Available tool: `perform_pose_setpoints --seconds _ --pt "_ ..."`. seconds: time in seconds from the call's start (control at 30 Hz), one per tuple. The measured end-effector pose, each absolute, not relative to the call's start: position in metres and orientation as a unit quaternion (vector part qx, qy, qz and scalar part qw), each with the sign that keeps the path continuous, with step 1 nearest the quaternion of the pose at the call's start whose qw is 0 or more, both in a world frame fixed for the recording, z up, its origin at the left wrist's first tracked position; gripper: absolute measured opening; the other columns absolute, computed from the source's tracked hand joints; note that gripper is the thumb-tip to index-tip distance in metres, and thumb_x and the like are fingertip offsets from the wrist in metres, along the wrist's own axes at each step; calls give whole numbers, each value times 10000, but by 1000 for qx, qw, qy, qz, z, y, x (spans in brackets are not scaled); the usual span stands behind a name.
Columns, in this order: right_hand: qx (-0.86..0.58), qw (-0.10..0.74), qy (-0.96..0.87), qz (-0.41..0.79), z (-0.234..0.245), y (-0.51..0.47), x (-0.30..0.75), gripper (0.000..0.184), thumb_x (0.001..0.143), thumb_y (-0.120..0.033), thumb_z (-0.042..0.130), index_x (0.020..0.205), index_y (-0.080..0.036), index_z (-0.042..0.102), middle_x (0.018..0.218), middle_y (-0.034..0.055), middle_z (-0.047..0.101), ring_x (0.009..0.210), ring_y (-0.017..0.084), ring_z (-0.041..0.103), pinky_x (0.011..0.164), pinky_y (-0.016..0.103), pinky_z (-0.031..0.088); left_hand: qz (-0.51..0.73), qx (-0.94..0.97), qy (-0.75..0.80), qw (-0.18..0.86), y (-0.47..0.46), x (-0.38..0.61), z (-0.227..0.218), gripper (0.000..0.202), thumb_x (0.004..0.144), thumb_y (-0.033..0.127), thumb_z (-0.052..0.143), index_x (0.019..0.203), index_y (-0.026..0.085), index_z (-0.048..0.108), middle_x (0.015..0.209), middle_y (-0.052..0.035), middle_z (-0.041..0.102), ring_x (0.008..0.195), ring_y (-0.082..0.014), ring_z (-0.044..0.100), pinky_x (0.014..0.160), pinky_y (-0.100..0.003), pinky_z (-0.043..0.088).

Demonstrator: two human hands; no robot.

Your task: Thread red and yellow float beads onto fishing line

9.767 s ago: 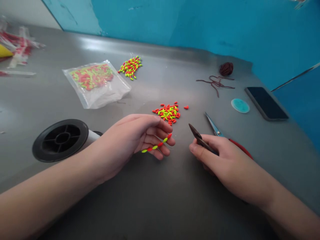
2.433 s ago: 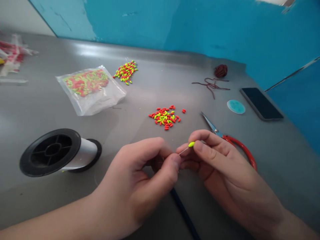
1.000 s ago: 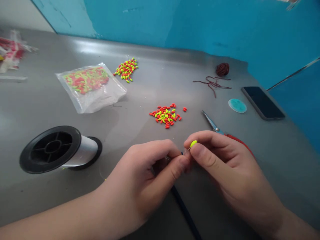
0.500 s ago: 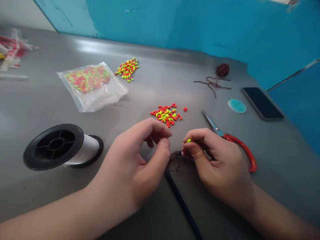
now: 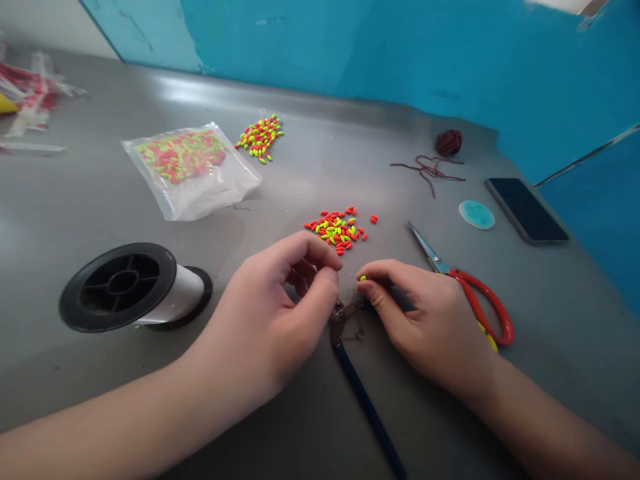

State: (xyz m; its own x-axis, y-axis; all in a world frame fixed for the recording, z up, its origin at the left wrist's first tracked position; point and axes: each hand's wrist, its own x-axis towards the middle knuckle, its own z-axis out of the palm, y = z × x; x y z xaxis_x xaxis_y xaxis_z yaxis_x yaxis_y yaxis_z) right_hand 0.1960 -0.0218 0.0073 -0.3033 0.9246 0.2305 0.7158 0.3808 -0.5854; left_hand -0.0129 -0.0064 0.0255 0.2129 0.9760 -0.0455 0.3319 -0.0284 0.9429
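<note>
Pinching a yellow-green bead (image 5: 363, 278) at the tips of my right hand (image 5: 425, 320), thumb and forefinger pressed together on it! Only a sliver of the bead shows, so I can't call its long axis from here. It sits out at the left edge of that hand, in the gap facing my left hand (image 5: 270, 310), and the right hand is clearly the nearer one. My left fingers (image 5: 320, 267) are curled in and pressed together over something too small to make out, and the two hands stand just apart, not touching.

Right below that gap, a dark blue rod (image 5: 363, 400) comes up from the near side of the counter (image 5: 280, 160) and ends in a small metal clip (image 5: 344, 311), with a little ring (image 5: 358, 332) just beside it. Just beyond my hands lies the pile of red and yellow-green beads (image 5: 336, 230).

Now against the earlier frame: the bead has moved left, toward the clip, and less of it shows between my fingertips. My right hand has shifted left too, and the red-handled scissors (image 5: 480, 303) on the right are now fully in view beyond it, with the spool of clear line (image 5: 183, 293) well off to the left.
</note>
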Motion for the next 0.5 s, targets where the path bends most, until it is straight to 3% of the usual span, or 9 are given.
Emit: perform_pose_setpoints --seconds 0.5 --pt "-545 291 -755 221 7 -23 195 118 1021 -176 685 956 -237 762 883 -16 825 784 174 759 690 297 540 320 631 532 466 -8 -15 22 102 952 277 643 891 238 714 813 23 761 737 -175 698 583 -288 467"
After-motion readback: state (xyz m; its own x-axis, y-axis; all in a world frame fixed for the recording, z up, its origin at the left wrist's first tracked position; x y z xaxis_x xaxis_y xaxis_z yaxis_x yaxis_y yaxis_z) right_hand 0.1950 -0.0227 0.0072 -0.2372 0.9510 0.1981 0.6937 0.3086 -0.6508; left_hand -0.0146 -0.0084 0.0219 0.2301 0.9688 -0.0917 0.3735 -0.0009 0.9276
